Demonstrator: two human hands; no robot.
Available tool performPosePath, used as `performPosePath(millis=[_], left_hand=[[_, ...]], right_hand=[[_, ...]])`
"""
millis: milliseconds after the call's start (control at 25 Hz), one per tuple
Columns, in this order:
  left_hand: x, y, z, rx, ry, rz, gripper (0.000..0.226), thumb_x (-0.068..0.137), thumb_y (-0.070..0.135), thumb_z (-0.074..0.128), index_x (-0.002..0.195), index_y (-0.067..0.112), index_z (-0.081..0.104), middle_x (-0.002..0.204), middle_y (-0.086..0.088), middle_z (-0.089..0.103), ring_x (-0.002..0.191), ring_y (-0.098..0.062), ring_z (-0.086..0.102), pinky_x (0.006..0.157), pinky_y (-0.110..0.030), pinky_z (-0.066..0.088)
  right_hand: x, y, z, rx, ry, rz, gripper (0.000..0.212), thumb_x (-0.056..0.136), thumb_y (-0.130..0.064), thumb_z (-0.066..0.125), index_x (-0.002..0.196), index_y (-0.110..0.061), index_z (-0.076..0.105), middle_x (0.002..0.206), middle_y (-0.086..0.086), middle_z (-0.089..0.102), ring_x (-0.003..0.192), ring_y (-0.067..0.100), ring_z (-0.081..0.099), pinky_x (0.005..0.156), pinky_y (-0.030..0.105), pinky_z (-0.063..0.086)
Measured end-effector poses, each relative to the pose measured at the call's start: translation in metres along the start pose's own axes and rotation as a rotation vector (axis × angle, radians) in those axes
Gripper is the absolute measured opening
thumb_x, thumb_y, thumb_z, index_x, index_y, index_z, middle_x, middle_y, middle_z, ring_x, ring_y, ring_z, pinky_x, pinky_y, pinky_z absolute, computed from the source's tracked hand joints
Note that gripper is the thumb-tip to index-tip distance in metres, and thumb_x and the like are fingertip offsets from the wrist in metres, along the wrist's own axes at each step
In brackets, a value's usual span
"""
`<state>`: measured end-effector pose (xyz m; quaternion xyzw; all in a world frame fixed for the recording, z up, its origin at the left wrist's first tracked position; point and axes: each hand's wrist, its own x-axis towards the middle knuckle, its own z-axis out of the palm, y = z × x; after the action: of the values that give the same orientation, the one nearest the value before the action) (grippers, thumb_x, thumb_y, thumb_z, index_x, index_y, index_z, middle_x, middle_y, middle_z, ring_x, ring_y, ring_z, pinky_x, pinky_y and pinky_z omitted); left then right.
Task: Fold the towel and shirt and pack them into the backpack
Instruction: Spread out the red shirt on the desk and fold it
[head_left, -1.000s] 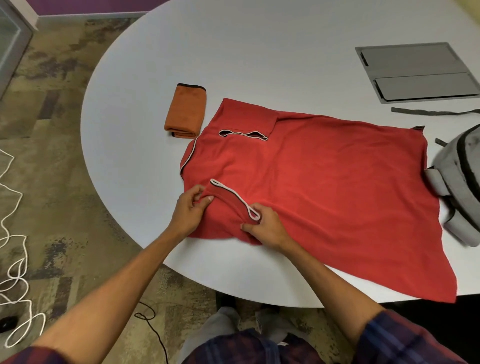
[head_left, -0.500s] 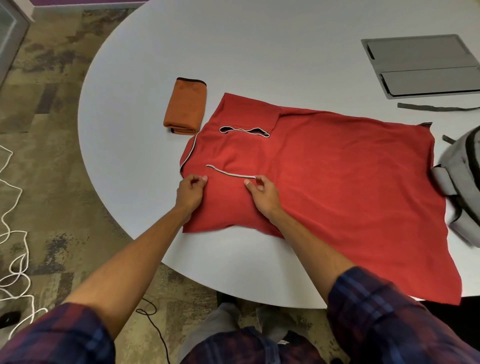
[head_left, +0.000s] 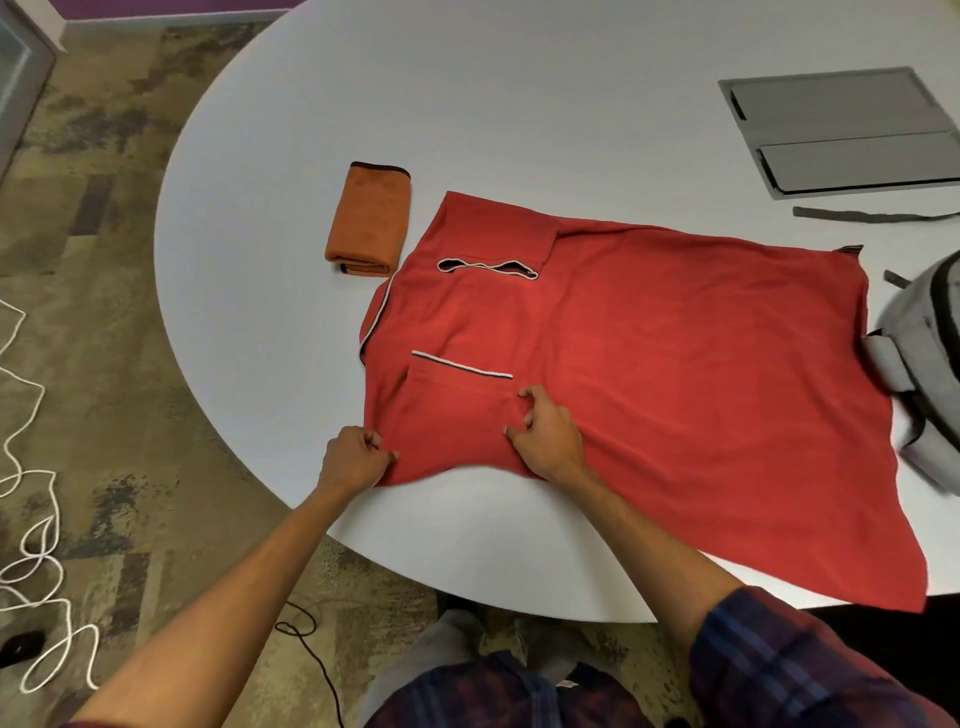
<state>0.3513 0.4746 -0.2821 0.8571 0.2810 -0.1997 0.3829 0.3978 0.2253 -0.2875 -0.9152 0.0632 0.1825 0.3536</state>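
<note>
Head view: we are seeing shirt (head_left: 649, 364) lying lengthwise along table (head_left: 519, 104) near edge, body running rightward; left hand (head_left: 353, 460) pinching hem, right hand (head_left: 545, 436) nearer, loosely curled, grasping nothing.

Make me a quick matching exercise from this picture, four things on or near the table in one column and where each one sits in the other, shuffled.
Things:
1. orange towel
2. red shirt
3. grey backpack
4. white rope

Places:
A. on the floor, far left
B. spread flat mid-table
C. right table edge, partly out of frame
D. folded, just left of the collar

Pairs: 1-D, 2-B, 3-C, 4-A
</note>
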Motion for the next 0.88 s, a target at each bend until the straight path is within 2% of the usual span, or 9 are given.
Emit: performPosePath(millis=[80, 160, 240, 360, 440, 520, 680, 800, 880], left_hand=[[-0.001, 0.003, 0.001, 0.064, 0.045, 0.032, 0.014, 0.074, 0.013, 0.073, 0.082, 0.008, 0.063, 0.070, -0.002, 0.062, 0.073, -0.025, 0.063, 0.065, -0.031, 0.048], [-0.008, 0.011, 0.002, 0.153, 0.114, 0.082, 0.024, 0.071, 0.020, 0.070, 0.090, 0.015, 0.056, 0.076, 0.000, 0.061, 0.074, -0.024, 0.062, 0.062, -0.030, 0.045], [-0.013, 0.014, 0.004, 0.267, 0.198, 0.124, 0.037, 0.073, 0.032, 0.068, 0.101, 0.015, 0.051, 0.089, -0.001, 0.059, 0.080, -0.026, 0.060, 0.065, -0.033, 0.044], [-0.015, 0.007, 0.001, 0.372, 0.253, 0.016, 0.058, 0.079, 0.054, 0.062, 0.111, 0.007, 0.049, 0.107, -0.009, 0.055, 0.096, -0.033, 0.058, 0.073, -0.041, 0.044], [-0.013, -0.002, -0.002, 0.385, 0.222, -0.087, 0.067, 0.077, 0.069, 0.056, 0.099, 0.006, 0.054, 0.097, -0.010, 0.061, 0.086, -0.032, 0.060, 0.072, -0.041, 0.047], [-0.015, -0.005, -0.004, 0.374, 0.151, -0.151, 0.069, 0.074, 0.076, 0.054, 0.083, 0.007, 0.059, 0.081, -0.009, 0.064, 0.072, -0.028, 0.060, 0.066, -0.037, 0.047], [-0.019, 0.001, -0.001, 0.227, 0.016, -0.159, 0.057, 0.076, 0.059, 0.068, 0.075, 0.002, 0.065, 0.069, -0.012, 0.068, 0.066, -0.028, 0.064, 0.063, -0.034, 0.048], [-0.011, 0.001, 0.003, 0.124, -0.002, -0.161, 0.037, 0.077, 0.035, 0.076, 0.078, -0.001, 0.066, 0.069, -0.015, 0.069, 0.069, -0.031, 0.067, 0.074, -0.043, 0.057], [-0.007, 0.000, 0.005, 0.063, -0.001, -0.155, 0.026, 0.079, 0.023, 0.074, 0.082, -0.002, 0.066, 0.076, -0.019, 0.071, 0.075, -0.035, 0.069, 0.078, -0.047, 0.057]], right_hand=[[-0.004, 0.001, -0.001, -0.056, 0.017, -0.046, 0.050, 0.079, -0.032, 0.072, 0.122, -0.023, 0.049, 0.090, 0.000, 0.066, 0.094, 0.028, 0.063, 0.077, 0.039, 0.050], [-0.008, 0.004, -0.006, -0.068, 0.044, -0.094, 0.050, 0.079, -0.037, 0.070, 0.122, -0.023, 0.049, 0.091, -0.005, 0.066, 0.092, 0.026, 0.064, 0.077, 0.039, 0.050], [-0.017, 0.013, -0.017, -0.072, 0.103, -0.134, 0.044, 0.081, -0.038, 0.068, 0.119, -0.022, 0.054, 0.092, -0.009, 0.065, 0.089, 0.022, 0.064, 0.076, 0.036, 0.049], [-0.033, 0.043, -0.040, -0.081, 0.219, -0.099, 0.032, 0.082, -0.035, 0.068, 0.109, -0.020, 0.061, 0.090, -0.010, 0.066, 0.086, 0.017, 0.064, 0.073, 0.032, 0.046], [-0.049, 0.073, -0.059, -0.063, 0.285, 0.015, 0.024, 0.082, -0.032, 0.068, 0.102, -0.020, 0.063, 0.087, -0.009, 0.066, 0.083, 0.015, 0.064, 0.070, 0.028, 0.044], [-0.068, 0.107, -0.077, -0.049, 0.355, 0.147, 0.019, 0.082, -0.031, 0.067, 0.098, -0.020, 0.064, 0.087, -0.008, 0.066, 0.083, 0.016, 0.064, 0.071, 0.029, 0.046], [-0.102, 0.164, -0.115, -0.044, 0.490, 0.386, 0.022, 0.082, -0.027, 0.066, 0.100, -0.014, 0.066, 0.096, 0.002, 0.069, 0.093, 0.027, 0.065, 0.080, 0.036, 0.049], [-0.116, 0.189, -0.140, -0.032, 0.524, 0.487, 0.028, 0.082, -0.027, 0.065, 0.106, -0.012, 0.066, 0.107, 0.008, 0.068, 0.102, 0.031, 0.063, 0.088, 0.040, 0.049], [-0.121, 0.199, -0.150, 0.013, 0.551, 0.539, 0.030, 0.081, -0.026, 0.066, 0.108, -0.012, 0.066, 0.110, 0.009, 0.068, 0.104, 0.031, 0.062, 0.090, 0.040, 0.048]])
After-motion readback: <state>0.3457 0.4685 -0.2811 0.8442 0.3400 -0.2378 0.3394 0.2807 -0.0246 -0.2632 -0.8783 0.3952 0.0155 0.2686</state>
